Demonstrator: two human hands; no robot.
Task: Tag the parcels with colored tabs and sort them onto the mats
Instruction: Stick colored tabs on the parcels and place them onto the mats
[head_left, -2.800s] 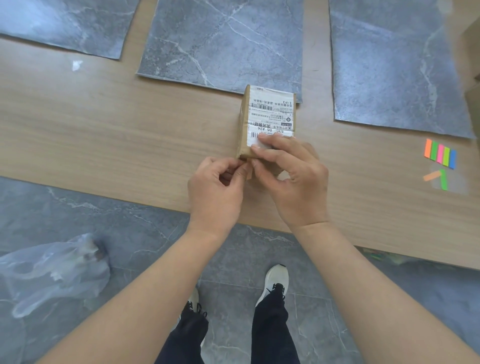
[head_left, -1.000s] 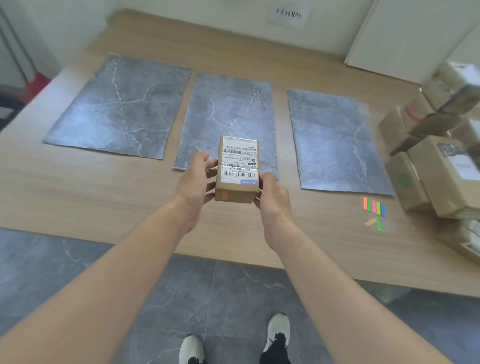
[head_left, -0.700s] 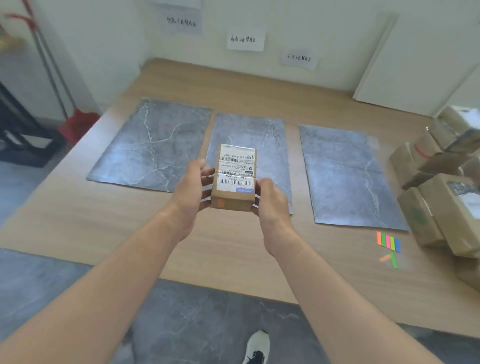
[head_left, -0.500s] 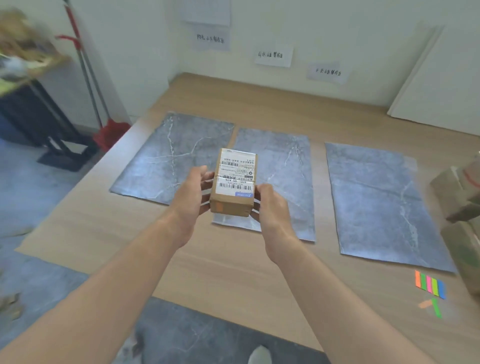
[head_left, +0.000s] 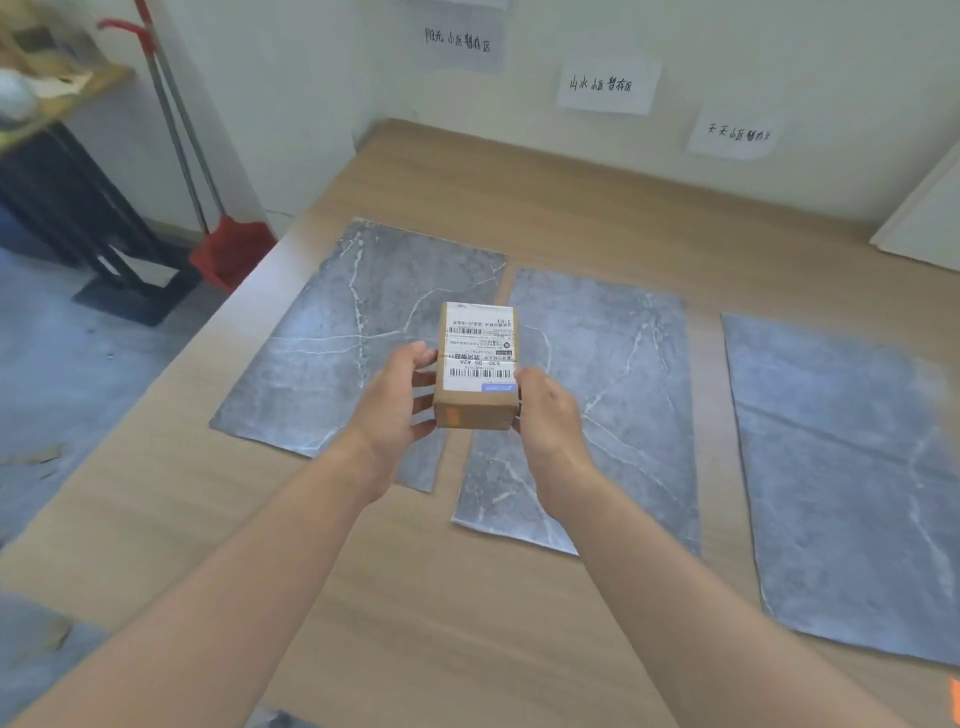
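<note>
Small brown cardboard parcel (head_left: 477, 366) at frame centre, held in the air over the gap between the left grey marble-pattern mat (head_left: 332, 338) and the middle grey marble-pattern mat (head_left: 597, 395). Long axis runs away from the camera; white shipping label faces up, orange tab (head_left: 453, 416) on the near end face. Left hand (head_left: 392, 410) and right hand (head_left: 545, 415) grasp its long sides; the right fingertips are hidden, probably under it.

Both hands (head_left: 395, 405) (head_left: 545, 421) grip an orange-tabbed parcel (head_left: 477, 366) above the mats (head_left: 332, 332).

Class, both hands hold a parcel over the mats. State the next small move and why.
Probably lower the parcel onto a mat; which, I cannot tell. The left hand and right hand hold it aloft over the left mat and middle mat, its orange tab on.
</note>
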